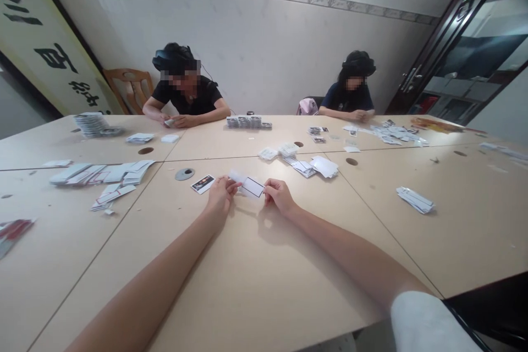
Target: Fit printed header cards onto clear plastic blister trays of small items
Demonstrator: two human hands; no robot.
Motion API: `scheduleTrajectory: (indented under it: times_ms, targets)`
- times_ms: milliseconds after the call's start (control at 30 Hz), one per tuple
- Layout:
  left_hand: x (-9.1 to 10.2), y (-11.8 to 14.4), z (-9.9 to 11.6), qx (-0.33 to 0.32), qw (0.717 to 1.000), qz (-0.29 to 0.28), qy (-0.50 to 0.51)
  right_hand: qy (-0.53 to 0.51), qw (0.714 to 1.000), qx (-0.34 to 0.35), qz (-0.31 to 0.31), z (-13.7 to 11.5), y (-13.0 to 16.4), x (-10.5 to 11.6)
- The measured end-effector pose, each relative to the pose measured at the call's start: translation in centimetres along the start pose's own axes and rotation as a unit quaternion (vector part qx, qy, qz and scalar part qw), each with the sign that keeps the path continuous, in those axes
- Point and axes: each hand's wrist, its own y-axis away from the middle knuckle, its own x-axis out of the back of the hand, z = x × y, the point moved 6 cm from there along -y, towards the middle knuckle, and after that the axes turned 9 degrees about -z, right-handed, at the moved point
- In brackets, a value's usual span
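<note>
Both of my hands hold one small white card with a dark border [249, 186] just above the beige table [256, 264]. My left hand [220, 194] pinches its left end and my right hand [278, 194] pinches its right end. A printed picture card [203, 183] lies flat on the table just left of my left hand. A grey round disc [184, 174] sits a little further left and back.
Piles of white cards lie at the left [103, 174], centre back [313, 166] and right [414, 199]. Stacked packs [246, 121] stand at the far edge. Two other people sit across the table, one at far left [185, 93], one at far right [350, 93], each handling cards.
</note>
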Motion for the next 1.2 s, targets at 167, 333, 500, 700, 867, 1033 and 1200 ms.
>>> scheduleTrajectory:
  times_ms: [167, 333, 500, 700, 867, 1033, 1200]
  targets:
    - [-0.5, 0.5, 0.4, 0.017, 1.000, 0.001, 0.005, -0.001, 1.000, -0.008, 0.007, -0.1, 0.0, 0.0]
    - [-0.6, 0.5, 0.6, 0.033, 0.999, 0.006, 0.010, -0.011, 0.999, -0.010, 0.030, 0.1, -0.1, 0.4]
    - [-0.4, 0.2, 0.6, 0.045, 0.999, 0.011, 0.006, -0.021, 0.993, 0.013, 0.112, 0.0, 0.1, 1.5]
    - [-0.5, 0.2, 0.8, 0.043, 0.999, -0.002, -0.005, 0.006, 0.957, 0.044, 0.285, -1.6, 0.3, 6.7]
    - [-0.6, -0.1, 0.9, 0.018, 0.999, -0.032, -0.014, 0.065, 0.907, 0.024, 0.415, -2.6, 1.3, 14.2]
    - [-0.7, -0.4, 0.9, -0.027, 0.996, -0.071, -0.042, 0.130, 0.893, -0.012, 0.430, -2.1, 1.5, 17.3]
    - [-0.6, -0.3, 1.4, -0.088, 0.986, -0.101, -0.099, 0.167, 0.902, -0.049, 0.394, -0.9, 0.7, 16.5]
